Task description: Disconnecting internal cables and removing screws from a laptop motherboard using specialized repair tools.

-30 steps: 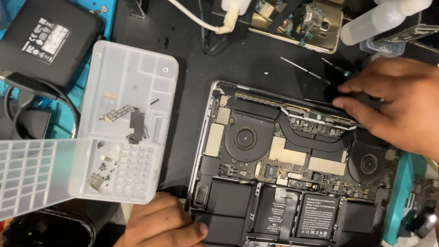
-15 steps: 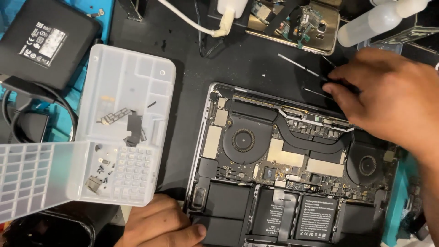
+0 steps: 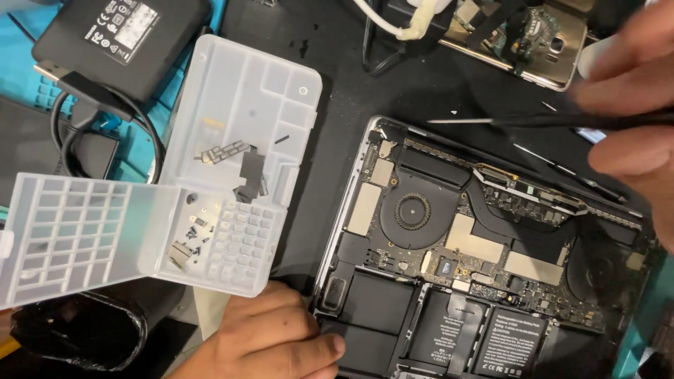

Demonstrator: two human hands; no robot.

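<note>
Left hand (image 3: 270, 337) lay palm-down at the bench's near edge, fingers together and curled, thumb tip pressed on the near-left corner of the opened laptop (image 3: 484, 253), just beside its speaker; it pinned the chassis, gripped nothing; right hand (image 3: 632, 91) came in from the far-right corner, blurred, thumb and fingers pinched on a thin black tool (image 3: 554, 121); the tool ran roughly level, slim tip pointing left, hovering over the laptop's far edge near the hinge; can't tell if the tip touched the board; laptop sat bottom cover off on the black bench mat (image 3: 337, 140), right of centre, fan (image 3: 413, 210) near its far-left corner, battery cells along the near edge; clear plastic parts tray (image 3: 239, 105) lay left of the laptop, well apart from the right hand, lid (image 3: 77, 238) swung open toward the left edge; small screws and dark brackets sat in its compartments; black power brick (image 3: 119, 35) with its cable at the far-left corner; a disassembled phone (image 3: 519, 35) along the far edge, just beyond the tool; a second thin probe (image 3: 554, 168) lay on the mat by the laptop's far-right side.
</note>
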